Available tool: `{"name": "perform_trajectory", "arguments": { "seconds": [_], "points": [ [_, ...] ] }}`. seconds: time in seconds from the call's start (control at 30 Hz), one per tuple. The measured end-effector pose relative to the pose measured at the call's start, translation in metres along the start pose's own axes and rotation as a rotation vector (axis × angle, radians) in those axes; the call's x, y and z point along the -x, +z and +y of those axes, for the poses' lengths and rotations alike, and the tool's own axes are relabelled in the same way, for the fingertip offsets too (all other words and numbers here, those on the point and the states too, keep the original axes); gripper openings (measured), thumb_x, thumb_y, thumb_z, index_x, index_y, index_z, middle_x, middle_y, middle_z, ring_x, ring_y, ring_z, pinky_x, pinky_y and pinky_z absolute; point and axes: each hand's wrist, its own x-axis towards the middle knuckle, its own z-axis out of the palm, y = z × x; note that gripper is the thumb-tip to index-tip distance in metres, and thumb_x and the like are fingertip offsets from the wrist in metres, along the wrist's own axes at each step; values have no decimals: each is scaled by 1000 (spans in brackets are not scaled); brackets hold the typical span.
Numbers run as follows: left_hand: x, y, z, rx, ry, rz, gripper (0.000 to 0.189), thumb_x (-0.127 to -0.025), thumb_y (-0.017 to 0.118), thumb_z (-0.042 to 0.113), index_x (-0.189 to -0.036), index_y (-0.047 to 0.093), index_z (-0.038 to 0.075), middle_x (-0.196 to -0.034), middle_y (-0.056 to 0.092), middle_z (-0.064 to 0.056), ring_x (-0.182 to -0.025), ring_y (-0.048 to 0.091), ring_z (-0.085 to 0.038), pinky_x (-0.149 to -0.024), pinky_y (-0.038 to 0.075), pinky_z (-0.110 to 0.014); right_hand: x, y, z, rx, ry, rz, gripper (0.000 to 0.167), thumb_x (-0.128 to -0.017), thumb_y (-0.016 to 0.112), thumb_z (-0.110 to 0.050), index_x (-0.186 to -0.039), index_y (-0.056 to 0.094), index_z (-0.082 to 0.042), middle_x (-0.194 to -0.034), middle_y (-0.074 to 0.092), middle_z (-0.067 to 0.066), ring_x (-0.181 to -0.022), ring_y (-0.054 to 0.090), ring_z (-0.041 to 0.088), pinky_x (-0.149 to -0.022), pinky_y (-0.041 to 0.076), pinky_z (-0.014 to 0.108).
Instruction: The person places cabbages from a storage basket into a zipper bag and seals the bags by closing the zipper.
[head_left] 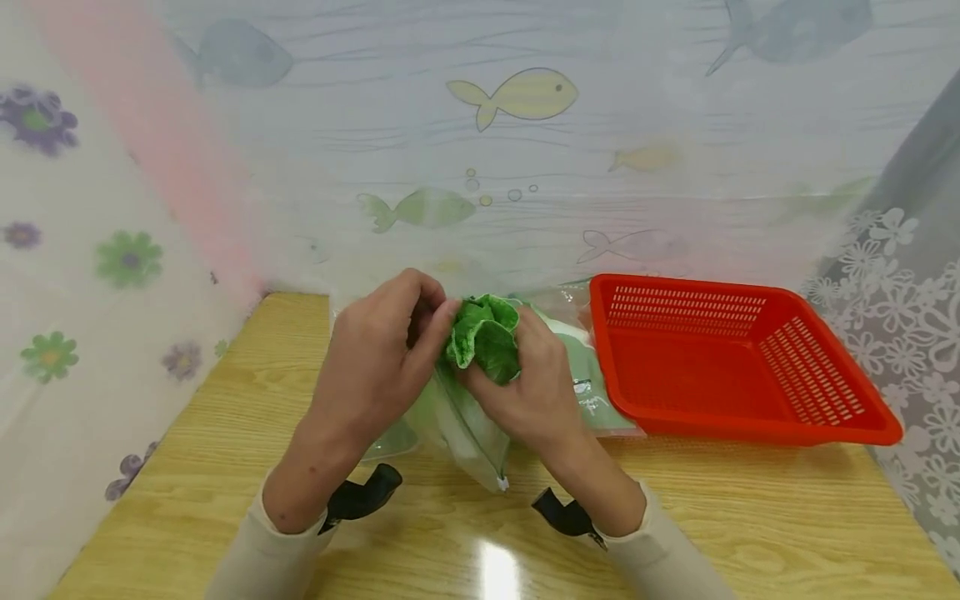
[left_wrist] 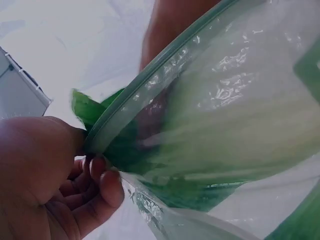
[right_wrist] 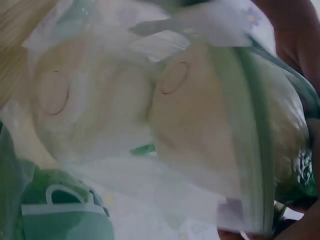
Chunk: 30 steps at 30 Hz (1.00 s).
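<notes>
A cabbage point(head_left: 491, 333) with crinkled green leaves stands up out of a clear zip bag point(head_left: 461, 425) between both hands. My right hand point(head_left: 536, 375) grips the cabbage's leafy top, its thumb across the near side. On the other side, my left hand point(head_left: 367, 358) pinches the bag's mouth beside the leaves. The left wrist view shows left thumb and fingers at the green zip strip point(left_wrist: 150, 70), with the pale cabbage body point(left_wrist: 240, 130) behind plastic. Two pale rounded ends point(right_wrist: 95, 100) with oval marks appear through plastic in the right wrist view. Some right fingers are hidden behind the leaves.
A red plastic basket point(head_left: 697, 383) stands to the right on the wooden table point(head_left: 217, 433). Another clear bag with a green print point(head_left: 596, 400) lies against its left side. A fish-patterned curtain point(head_left: 525, 167) hangs behind. Black wrist mounts point(head_left: 367, 496) sit below the hands.
</notes>
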Motion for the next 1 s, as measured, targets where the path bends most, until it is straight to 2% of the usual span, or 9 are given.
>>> {"name": "perform_trajectory", "arguments": {
  "seconds": [0.17,0.27,0.4,0.57,0.7,0.83,0.93,1.0],
  "points": [
    [0,9,6,12,50,-29,12,-104,71,10,-102,62,1,-81,63,-5,-66,55,-13,-58,50,-27,3,1,-7,149,23,-3,21,-91,77,-17,-109,71,-6,-101,59,6,-84,56,19,-70,55,33],
    [0,15,9,35,81,-24,13,-102,72,8,-102,62,1,-81,63,-5,-67,56,-13,-59,51,-27,3,0,-11,249,25,-15,20,-92,77,-17,-106,70,-5,-99,57,9,-83,55,22,-69,56,34],
    [1,22,11,52,122,-20,14,-100,74,7,-103,62,0,-83,64,-6,-66,57,-14,-59,52,-27,4,-1,-17,349,56,-39,17,-85,79,-7,-99,69,-6,-96,54,12,-82,54,27,-69,54,38],
    [3,26,10,44,150,-26,13,-99,74,5,-103,63,0,-85,64,-7,-67,59,-15,-60,53,-28,4,0,-20,404,114,-90,19,-80,78,1,-95,68,-6,-99,50,15,-85,50,32,-72,47,41],
    [3,25,6,95,91,-39,12,-101,73,7,-102,62,1,-82,63,-4,-65,54,-11,-58,50,-26,0,-3,-14,317,107,-154,22,-82,76,-1,-100,64,-1,-107,48,17,-91,51,31,-76,49,40],
    [0,21,0,169,7,-37,11,-104,71,11,-101,62,4,-78,61,-1,-62,50,-7,-56,45,-23,-4,-13,-6,100,107,-239,39,-86,76,-7,-122,62,0,-135,45,16,-116,54,26,-92,56,39],
    [-2,17,-4,194,-12,-26,11,-104,70,11,-100,62,4,-78,61,0,-61,49,-6,-55,44,-23,-6,-18,-2,-8,67,-281,48,-92,73,-10,-137,59,-4,-150,41,11,-131,50,23,-106,52,42],
    [-4,15,-6,197,-9,-19,11,-104,70,11,-100,62,4,-77,60,0,-60,49,-7,-54,43,-23,-7,-17,0,-19,17,-279,47,-96,69,-12,-142,57,-6,-151,43,11,-131,51,23,-108,51,42]
  ]
}}
